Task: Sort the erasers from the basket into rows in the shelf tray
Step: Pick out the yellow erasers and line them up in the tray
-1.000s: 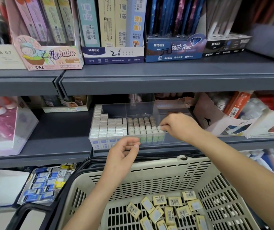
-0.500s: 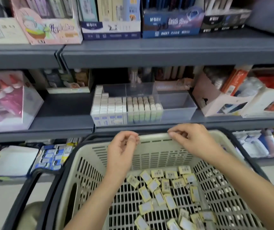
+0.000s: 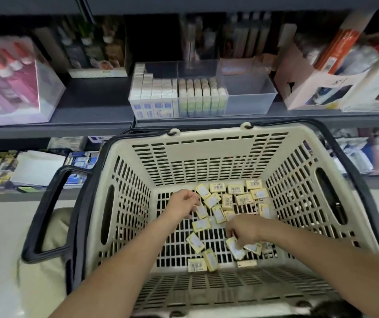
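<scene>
A beige slotted basket (image 3: 209, 154) with black handles fills the lower view, and several yellow-sleeved erasers (image 3: 227, 199) lie loose on its floor. My left hand (image 3: 181, 203) is down inside it, curled fingers on an eraser (image 3: 201, 211); a grip is not clear. My right hand (image 3: 244, 229) pinches a tilted eraser (image 3: 236, 248) near the middle of the floor. On the shelf behind stands the clear tray (image 3: 250, 98), holding rows of white-and-blue erasers (image 3: 152, 94) at its left and green-and-white erasers (image 3: 201, 94) beside them.
A pink box of glue bottles (image 3: 11, 83) stands left of the tray, and open cardboard display boxes (image 3: 317, 88) stand to its right. The grey shelf edge (image 3: 206, 121) runs just above the basket rim. More stationery lies on the lower shelf (image 3: 34, 171).
Both hands dropped from the tray and basket rim down to the basket floor. The view tilted downward, so the upper shelf left the frame. My right hand took hold of an eraser.
</scene>
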Demonstrator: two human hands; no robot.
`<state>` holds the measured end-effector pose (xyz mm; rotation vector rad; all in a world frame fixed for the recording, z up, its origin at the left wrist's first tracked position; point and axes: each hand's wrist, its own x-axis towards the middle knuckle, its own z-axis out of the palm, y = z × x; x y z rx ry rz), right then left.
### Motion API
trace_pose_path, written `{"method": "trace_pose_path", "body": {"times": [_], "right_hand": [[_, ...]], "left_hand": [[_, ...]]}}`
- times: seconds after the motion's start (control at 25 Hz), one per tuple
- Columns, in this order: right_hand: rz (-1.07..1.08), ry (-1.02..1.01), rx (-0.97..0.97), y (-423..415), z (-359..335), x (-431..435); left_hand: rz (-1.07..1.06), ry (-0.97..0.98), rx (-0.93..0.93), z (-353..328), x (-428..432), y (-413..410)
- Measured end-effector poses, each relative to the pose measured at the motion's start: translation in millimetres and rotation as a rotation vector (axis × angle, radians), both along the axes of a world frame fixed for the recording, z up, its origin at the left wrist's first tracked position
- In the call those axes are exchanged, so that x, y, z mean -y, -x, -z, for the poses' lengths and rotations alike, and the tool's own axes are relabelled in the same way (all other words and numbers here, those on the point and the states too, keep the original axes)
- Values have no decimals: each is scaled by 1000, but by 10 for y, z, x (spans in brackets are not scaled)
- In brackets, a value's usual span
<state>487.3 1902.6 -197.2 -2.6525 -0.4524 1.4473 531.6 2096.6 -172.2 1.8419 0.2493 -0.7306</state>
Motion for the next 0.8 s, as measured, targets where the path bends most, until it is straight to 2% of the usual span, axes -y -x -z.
{"method": "trace_pose_path", "body": {"times": [0.2, 0.44, 0.56, 0.72, 0.8], "right_hand": [[-32, -2, 40, 56, -5, -23], [118, -99, -53, 74, -101, -17], [145, -140, -90, 95, -85, -59], [388, -299, -126, 54, -169, -87], [618, -502, -109, -5, -255, -117]], "left_hand": [[159, -22, -121, 11, 9, 45], [420, -79, -186, 81, 10, 161], [451, -74, -195, 111, 11, 181], [498, -31, -272, 135, 4, 214], [462, 134, -366, 139, 28, 243]]}}
